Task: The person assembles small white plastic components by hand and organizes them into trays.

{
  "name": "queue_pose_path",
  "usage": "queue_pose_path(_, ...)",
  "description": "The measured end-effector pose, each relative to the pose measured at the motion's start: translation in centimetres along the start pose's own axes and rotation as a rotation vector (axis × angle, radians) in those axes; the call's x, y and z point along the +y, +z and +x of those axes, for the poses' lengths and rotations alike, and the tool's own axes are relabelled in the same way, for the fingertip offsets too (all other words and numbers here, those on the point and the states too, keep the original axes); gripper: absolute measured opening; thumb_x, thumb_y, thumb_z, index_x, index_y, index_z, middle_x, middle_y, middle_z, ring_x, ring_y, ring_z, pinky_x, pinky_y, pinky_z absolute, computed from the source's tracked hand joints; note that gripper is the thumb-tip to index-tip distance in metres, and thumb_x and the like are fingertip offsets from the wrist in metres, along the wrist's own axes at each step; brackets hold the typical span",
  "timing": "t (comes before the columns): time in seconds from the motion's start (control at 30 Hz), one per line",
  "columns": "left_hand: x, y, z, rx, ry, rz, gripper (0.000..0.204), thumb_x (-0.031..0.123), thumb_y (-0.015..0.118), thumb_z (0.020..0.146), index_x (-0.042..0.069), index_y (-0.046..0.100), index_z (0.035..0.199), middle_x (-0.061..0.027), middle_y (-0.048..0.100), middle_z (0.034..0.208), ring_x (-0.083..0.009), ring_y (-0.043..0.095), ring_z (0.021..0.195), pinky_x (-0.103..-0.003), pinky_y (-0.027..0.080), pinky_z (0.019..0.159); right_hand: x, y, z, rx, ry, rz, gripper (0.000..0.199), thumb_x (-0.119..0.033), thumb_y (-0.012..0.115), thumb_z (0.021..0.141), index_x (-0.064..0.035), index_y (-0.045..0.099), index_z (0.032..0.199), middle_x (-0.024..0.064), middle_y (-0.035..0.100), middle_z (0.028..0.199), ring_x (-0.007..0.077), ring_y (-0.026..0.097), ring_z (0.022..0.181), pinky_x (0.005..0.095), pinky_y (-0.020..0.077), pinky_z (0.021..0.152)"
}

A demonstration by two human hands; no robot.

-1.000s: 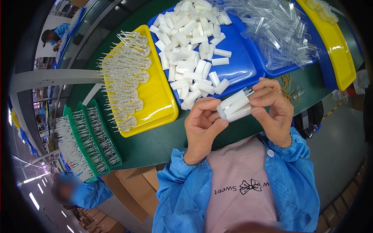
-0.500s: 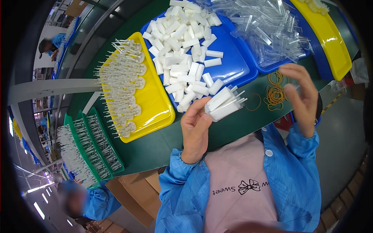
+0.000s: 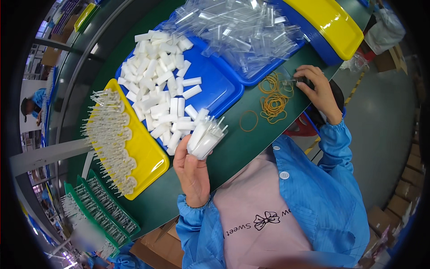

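Note:
My left hand (image 3: 193,175) is closed around the base of a bundle of white plastic pieces (image 3: 207,136). Thin white stems stick out of its far end. On the right, my right hand (image 3: 319,92) is held at the table edge, with thumb and fingertips brought together. A small, clear or shiny thing (image 3: 289,82) shows at those fingertips; its kind is too small to make out. Just left of that hand lies a heap of tan rubber bands (image 3: 274,105). One single rubber band (image 3: 248,121) lies apart, nearer the bundle.
A blue tray (image 3: 224,92) carries many white foam-like blocks (image 3: 154,85). Behind it, another blue tray (image 3: 251,80) is heaped with clear plastic sleeves (image 3: 242,31). At left stand a yellow tray (image 3: 150,172) of white stemmed parts and green racks (image 3: 96,201). A yellow tray (image 3: 331,27) sits far right.
The view has shifted, so the table things appear farther left. My right hand has moved slightly away from the rubber bands, and its fingers have come together. The bundle stays in my left hand.

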State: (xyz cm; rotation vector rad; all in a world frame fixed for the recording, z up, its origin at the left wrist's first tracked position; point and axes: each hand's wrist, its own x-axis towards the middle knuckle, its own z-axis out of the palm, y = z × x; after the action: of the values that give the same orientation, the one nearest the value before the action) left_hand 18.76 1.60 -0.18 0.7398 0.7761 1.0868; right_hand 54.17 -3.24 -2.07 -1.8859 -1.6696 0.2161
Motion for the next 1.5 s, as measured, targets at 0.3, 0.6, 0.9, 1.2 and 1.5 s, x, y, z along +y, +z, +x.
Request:
queue_pose_path(0.3,0.3,0.4,-0.2,0.043,-0.011,-0.026,0.05,0.023,0.06,0.089,-0.001,0.044,0.13,-0.016,0.052,0.127,-0.0253,0.057,0.111,-0.036,0.05,0.089,-2.0,0.4,0.2,0.272,0.284,0.575,0.024,-0.008,0.058,0.088,-0.0023,0.059,0.111,0.0009,0.057,0.087,0.0084,0.052,0.081,0.0219,0.0423,0.074)
queue_pose_path(0.6,-0.3,0.8,-0.8,-0.007,0.128,0.278,0.057,0.003,0.057,0.083,-0.001,0.038,0.137,-0.0135,0.049,0.125,-0.0232,0.055,0.109,-0.034,0.047,0.09,-9.9,-0.4,0.7,0.087,0.169,1.15,0.022,-0.018,0.057,0.089,0.0004,0.06,0.101,0.0021,0.055,0.082,0.0101,0.051,0.073,0.0235,0.0415,0.069)
queue_pose_path(0.9,0.8,1.0,-1.3,-0.15,0.377,0.644,0.052,-0.001,0.066,0.072,-0.001,0.055,0.122,-0.015,0.053,0.113,-0.0231,0.053,0.103,-0.029,0.044,0.086,-12.9,1.7,2.6,-0.112,-0.129,0.712,0.016,-0.012,0.063,0.082,0.0009,0.059,0.073,0.005,0.051,0.067,0.013,0.046,0.061,0.0278,0.0327,0.054)
queue_pose_path(1.2,2.1,1.6,-1.3,-0.222,0.605,0.962,0.047,-0.001,0.067,0.07,-0.002,0.06,0.117,-0.0176,0.053,0.112,-0.0257,0.055,0.101,-0.032,0.048,0.084,-13.7,1.3,2.9,-0.283,-0.072,0.841,0.018,-0.013,0.063,0.084,0.0015,0.059,0.074,0.0057,0.053,0.069,0.0127,0.047,0.062,0.0273,0.0347,0.055)
queue_pose_path(1.5,2.3,2.8,-1.4,-0.215,0.648,1.145,0.048,-0.001,0.069,0.065,0.006,0.066,0.113,-0.0159,0.055,0.109,-0.026,0.057,0.094,-0.032,0.051,0.079,-13.3,0.7,2.7,-0.218,-0.168,0.764,0.019,-0.015,0.065,0.082,0.0009,0.058,0.074,0.0061,0.049,0.067,0.014,0.044,0.058,0.0276,0.0333,0.052)
